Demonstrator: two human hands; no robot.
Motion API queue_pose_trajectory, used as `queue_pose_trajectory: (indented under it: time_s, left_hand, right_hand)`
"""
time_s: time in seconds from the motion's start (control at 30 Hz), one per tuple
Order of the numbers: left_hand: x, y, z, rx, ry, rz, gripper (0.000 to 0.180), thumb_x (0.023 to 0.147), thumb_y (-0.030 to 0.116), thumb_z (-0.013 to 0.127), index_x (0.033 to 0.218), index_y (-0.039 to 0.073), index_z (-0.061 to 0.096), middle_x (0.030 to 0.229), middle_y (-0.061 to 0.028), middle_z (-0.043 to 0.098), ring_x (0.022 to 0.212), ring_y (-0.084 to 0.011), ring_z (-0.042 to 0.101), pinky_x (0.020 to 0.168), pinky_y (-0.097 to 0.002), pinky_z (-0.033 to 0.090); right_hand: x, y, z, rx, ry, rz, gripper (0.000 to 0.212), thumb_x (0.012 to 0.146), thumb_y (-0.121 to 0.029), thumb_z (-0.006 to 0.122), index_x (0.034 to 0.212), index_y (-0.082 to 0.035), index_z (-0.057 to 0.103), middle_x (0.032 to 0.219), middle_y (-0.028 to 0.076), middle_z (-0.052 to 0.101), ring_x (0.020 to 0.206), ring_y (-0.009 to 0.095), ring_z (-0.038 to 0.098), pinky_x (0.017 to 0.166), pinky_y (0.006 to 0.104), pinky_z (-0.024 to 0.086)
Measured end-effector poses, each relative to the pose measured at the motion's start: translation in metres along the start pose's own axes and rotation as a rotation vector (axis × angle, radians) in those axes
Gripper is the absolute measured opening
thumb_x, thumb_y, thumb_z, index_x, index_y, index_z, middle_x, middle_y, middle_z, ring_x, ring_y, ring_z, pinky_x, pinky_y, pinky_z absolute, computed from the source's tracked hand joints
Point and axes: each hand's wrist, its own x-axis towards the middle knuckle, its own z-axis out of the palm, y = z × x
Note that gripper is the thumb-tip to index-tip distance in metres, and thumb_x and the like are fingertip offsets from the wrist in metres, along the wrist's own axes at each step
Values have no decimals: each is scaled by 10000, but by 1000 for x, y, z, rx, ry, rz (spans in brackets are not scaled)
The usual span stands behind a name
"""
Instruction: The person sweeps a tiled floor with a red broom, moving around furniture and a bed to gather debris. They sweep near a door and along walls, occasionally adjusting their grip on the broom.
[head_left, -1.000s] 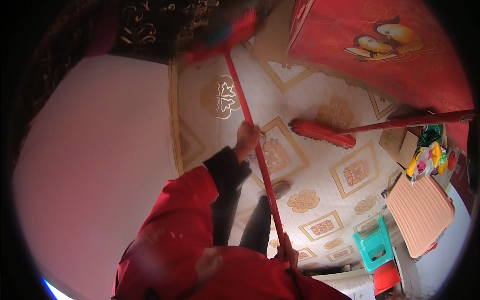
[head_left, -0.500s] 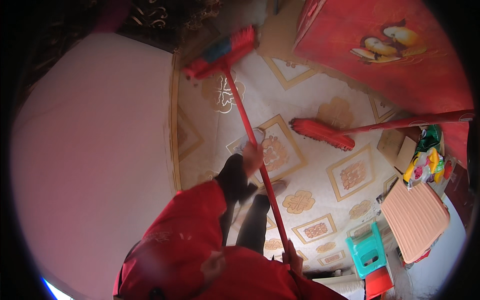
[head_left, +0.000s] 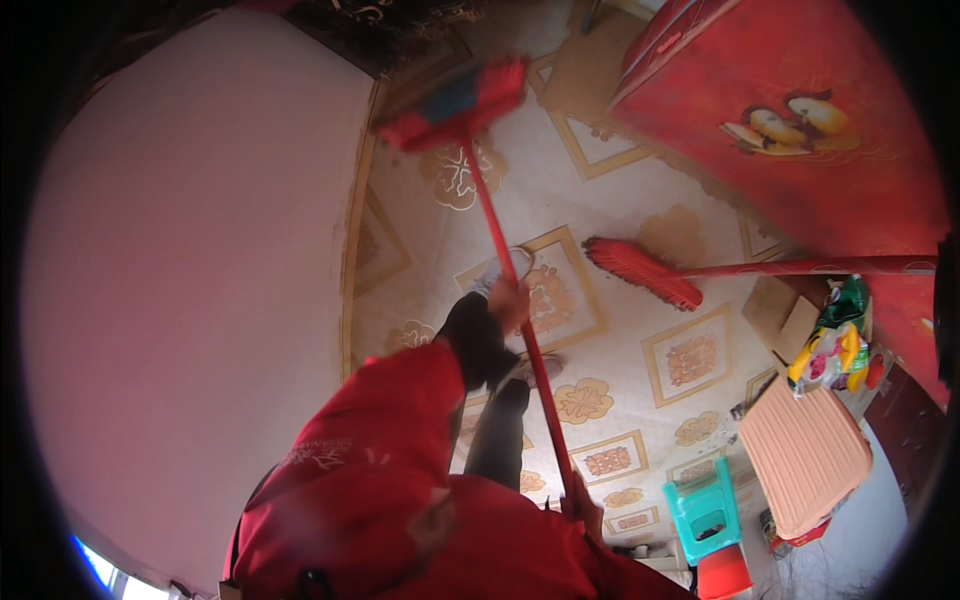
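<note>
A red broom (head_left: 487,205) slants across the middle, its wide red head (head_left: 452,106) with a dark blue-green patch lying at the far side of the floor, smeared by motion. My left hand (head_left: 508,306) is wrapped round the middle of the handle, below a red sleeve with a black cuff. Lower down, near the handle's end, my right hand (head_left: 584,506) grips the same broom; part of it is hidden by my red jacket. A second red broom (head_left: 645,273) lies to the right, apart from both hands, its handle stretching to the right edge.
A pale pink wall or panel (head_left: 200,250) fills the left. At the far right stands a red surface with painted birds (head_left: 790,125). Along the right are a cardboard box (head_left: 780,312), colourful packages (head_left: 835,355), a ribbed pink board (head_left: 805,455), and a turquoise stool (head_left: 705,515). My feet stand on patterned floor.
The view has shifted slightly, moving the things on the right leftward and down. The held broom's head has come slightly nearer over the floor pattern. Both hands keep their hold on the handle.
</note>
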Motion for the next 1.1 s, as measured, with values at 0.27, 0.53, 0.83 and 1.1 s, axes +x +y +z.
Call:
queue_pose_trajectory:
  time_s: [0.27, 0.53, 0.83, 1.1]
  left_hand:
    - [-78, 2, -22, -134, -14, 108, 241, 793, 231, 551, 836, -4, 525, 654, -186, 581, 636, -333, 603, 564, -429, 468]
    - [-63, -31, 56, -155, -6, 146, 265, 763, 253, 582, 706, -4, 559, 622, -163, 582, 627, -323, 606, 558, -409, 466]
    - [-262, -122, 131, -32, -265, 0, 309, 800, 305, 541, 772, 0, 573, 630, -145, 593, 598, -285, 603, 569, -400, 467]
    - [-111, -60, 54, 45, 117, 211, 256, 771, 225, 552, 680, -14, 569, 599, -162, 588, 570, -291, 609, 492, -406, 458]
  right_hand:
    - [-58, 11, -15, 74, 48, 65, 500, 828, -124, 538, 1285, -24, 363, 862, 242, 587, 664, 350, 603, 515, 393, 460]
    - [-62, 76, -11, -36, 74, 53, 451, 848, -112, 467, 1281, -37, 365, 1003, 245, 562, 791, 420, 568, 597, 451, 461]
    - [-251, 147, -13, 14, 196, 65, 450, 836, -134, 537, 1264, -67, 416, 767, 206, 597, 647, 336, 608, 527, 374, 472]
    - [-82, 127, 63, 219, 191, -179, 483, 852, -108, 514, 1313, -101, 372, 602, 155, 540, 541, 247, 582, 474, 366, 422]
